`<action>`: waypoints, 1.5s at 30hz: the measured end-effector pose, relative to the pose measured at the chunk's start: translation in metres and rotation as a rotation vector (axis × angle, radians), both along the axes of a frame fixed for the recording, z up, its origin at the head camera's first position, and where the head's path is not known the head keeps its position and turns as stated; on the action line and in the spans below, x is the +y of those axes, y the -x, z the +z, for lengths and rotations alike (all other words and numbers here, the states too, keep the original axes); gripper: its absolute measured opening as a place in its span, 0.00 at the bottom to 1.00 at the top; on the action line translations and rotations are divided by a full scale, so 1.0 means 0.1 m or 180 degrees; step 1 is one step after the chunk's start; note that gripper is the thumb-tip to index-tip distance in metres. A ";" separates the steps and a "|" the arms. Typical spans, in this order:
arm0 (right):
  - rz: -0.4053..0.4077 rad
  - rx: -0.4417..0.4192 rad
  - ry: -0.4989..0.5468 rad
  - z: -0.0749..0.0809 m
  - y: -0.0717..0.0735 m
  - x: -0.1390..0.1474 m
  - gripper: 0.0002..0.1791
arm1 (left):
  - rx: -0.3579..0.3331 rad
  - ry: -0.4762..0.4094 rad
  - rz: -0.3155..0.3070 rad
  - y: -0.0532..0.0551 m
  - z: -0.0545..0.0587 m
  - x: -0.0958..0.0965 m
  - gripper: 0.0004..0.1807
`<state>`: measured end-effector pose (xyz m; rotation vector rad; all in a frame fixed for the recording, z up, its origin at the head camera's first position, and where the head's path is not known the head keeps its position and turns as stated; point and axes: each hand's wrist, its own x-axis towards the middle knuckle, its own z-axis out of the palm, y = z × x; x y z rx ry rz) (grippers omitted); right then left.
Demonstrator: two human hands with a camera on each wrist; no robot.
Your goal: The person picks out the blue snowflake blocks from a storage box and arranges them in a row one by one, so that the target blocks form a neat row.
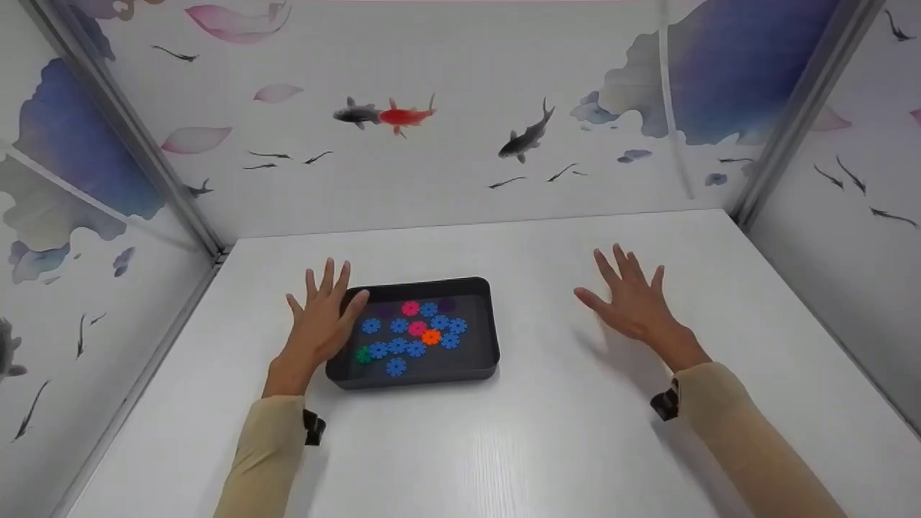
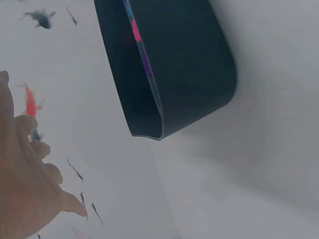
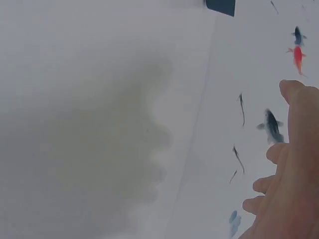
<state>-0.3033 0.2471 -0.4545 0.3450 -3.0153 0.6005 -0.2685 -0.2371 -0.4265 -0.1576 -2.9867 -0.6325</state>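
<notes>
far left: side wall (image 1: 57, 302), blue-violet print. then my left hand (image 1: 316, 324), fingers spread and straight, nothing held; beige sleeve (image 1: 262, 453) at the wrist. in the head view my thumb crosses the upper left rim of the dark tray (image 1: 432, 380); whether it touches, i can't tell.

tray lies flat on the white table (image 1: 540, 446), between my hands, nearer the left. inside, a green disc (image 1: 363, 354) at the near left; blue discs (image 1: 396, 367) scattered throughout; pink discs (image 1: 410, 308) about mid-tray; an orange disc (image 1: 431, 337) just beside one of them; a dim purple disc (image 1: 447, 306) by the far side.

right: my right hand (image 1: 633, 306), fingers fanned, holding nothing, well apart from the tray, its shadow on the table.
</notes>
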 end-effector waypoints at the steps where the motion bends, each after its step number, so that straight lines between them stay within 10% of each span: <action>1: 0.0019 0.0009 0.0056 0.01 -0.01 -0.04 0.50 | 0.0005 -0.0046 0.0009 -0.01 0.01 0.00 0.42; 16: 0.0439 0.0013 0.0957 0.20 -0.18 -0.68 0.44 | -0.0064 -0.1261 0.0141 -0.25 0.11 -0.05 0.38; 27: 0.0555 -0.0253 0.1534 0.16 -0.21 -1.12 0.39 | -0.0014 -0.2183 0.0247 -0.40 -0.05 -0.19 0.35; 45: 0.0247 -0.0407 0.2221 -0.08 0.03 -1.80 0.27 | -0.0242 -0.2450 0.0598 -0.37 -0.28 -0.29 0.31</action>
